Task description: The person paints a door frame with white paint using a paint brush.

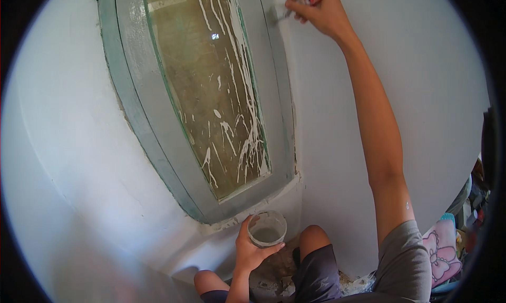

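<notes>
Head view looks down on a person crouched against a white wall (400,81) beside a grey-green window frame (138,118), whose pane (211,92) is streaked with white paint runs; the left hand (252,248) sits just below the frame's lower right corner, fingers wrapped around a small clear container (267,228) with grey paint in its bottom, held upright and close above the bent knees; the right hand (322,10) is raised high on an outstretched arm, near the frame's upper right edge, clenched around a small brush (295,7) with a reddish handle, its tip touching the spot where the frame meets the wall; the brush bristles are too blurred to make out; the person's dark shorts (316,274) and grey sleeve (406,261) show below the frame, and a pink cloth (441,247) with a cartoon print lies well to the right of it, by some clutter at the rim of the picture.
</notes>
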Demonstrator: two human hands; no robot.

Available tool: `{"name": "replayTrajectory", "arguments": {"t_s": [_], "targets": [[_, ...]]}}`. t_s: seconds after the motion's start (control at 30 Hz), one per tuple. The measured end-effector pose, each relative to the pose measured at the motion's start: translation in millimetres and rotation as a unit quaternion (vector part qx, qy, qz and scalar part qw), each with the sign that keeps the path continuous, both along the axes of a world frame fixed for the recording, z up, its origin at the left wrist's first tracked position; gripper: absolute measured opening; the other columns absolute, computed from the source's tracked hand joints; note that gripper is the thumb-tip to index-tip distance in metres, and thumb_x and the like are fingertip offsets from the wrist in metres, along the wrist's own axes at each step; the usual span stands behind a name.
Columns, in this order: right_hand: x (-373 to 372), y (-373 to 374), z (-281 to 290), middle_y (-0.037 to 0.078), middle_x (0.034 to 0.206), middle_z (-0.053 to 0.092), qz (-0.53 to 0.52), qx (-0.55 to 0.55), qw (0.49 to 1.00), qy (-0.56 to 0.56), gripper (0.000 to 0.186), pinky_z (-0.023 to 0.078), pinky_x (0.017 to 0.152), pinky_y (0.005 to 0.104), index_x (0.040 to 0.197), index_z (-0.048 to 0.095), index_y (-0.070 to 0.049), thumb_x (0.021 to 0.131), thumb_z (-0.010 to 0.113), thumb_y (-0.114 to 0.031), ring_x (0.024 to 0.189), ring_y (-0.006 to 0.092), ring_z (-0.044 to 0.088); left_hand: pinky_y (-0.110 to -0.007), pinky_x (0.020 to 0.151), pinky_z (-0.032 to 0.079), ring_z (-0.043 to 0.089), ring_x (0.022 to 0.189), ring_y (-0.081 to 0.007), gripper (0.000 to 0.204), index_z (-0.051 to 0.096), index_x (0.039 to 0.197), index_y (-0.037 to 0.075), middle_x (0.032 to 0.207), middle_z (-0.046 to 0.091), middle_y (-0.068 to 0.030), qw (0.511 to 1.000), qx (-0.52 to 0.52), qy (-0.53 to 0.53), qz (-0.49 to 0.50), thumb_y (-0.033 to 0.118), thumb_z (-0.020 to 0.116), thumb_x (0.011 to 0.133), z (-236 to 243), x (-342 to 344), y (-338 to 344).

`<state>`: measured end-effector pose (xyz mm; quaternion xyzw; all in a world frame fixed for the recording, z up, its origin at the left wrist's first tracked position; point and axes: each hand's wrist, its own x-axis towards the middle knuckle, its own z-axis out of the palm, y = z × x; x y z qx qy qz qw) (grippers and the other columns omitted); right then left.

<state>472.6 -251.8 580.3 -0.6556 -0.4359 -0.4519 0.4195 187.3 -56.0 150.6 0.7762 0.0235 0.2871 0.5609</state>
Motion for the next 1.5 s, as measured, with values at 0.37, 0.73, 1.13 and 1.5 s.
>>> {"name": "replayTrajectory", "arguments": {"t_s": [0.37, 0.73, 1.13, 1.5], "targets": [[7, 13, -38, 0.007, 0.079, 0.076, 0.090, 0.113, 0.988, -0.049, 0.017, 0.056, 0.065, 0.0275, 0.097, 0.081, -0.002, 0.090, 0.079, -0.017, 0.067, 0.0131, 0.070, -0.040, 0.108, 0.051, 0.064, 0.126, -0.0267, 0.107, 0.049, 0.146, -0.004, 0.135, 0.065, -0.0168, 1.000, -0.002, 0.004, 0.008, 0.025, 0.105, 0.059, -5, 0, 5], [-38, -7, -218, 0.011, 0.086, 0.074, 0.021, 0.026, 0.996, 0.085, 0.013, 0.051, 0.063, 0.0320, 0.101, 0.081, -0.003, 0.092, 0.077, -0.010, 0.067, 0.0209, 0.065, -0.040, 0.107, 0.052, 0.066, 0.124, -0.0281, 0.108, 0.048, 0.146, -0.006, 0.137, 0.066, -0.0196, 0.999, 0.026, 0.024, -0.001, 0.027, 0.105, 0.060, -6, -4, -6], [-51, -8, -291, 0.011, 0.084, 0.074, 0.034, 0.038, 0.982, 0.180, 0.014, 0.052, 0.065, 0.0316, 0.102, 0.081, -0.003, 0.091, 0.079, -0.010, 0.068, 0.0185, 0.066, -0.040, 0.107, 0.052, 0.066, 0.124, -0.0263, 0.107, 0.047, 0.146, -0.005, 0.134, 0.067, -0.0178, 0.999, -0.006, 0.018, -0.026, 0.024, 0.104, 0.061, -14, -8, -5], [-26, 24, -262, 0.009, 0.084, 0.076, 0.073, 0.200, 0.968, 0.133, 0.014, 0.054, 0.065, 0.0266, 0.103, 0.081, -0.002, 0.093, 0.079, -0.011, 0.068, 0.0136, 0.068, -0.039, 0.107, 0.051, 0.065, 0.124, -0.0259, 0.105, 0.048, 0.145, -0.004, 0.133, 0.066, -0.0164, 0.999, 0.015, 0.033, -0.013, 0.021, 0.104, 0.060, -1, -10, -16]]}}
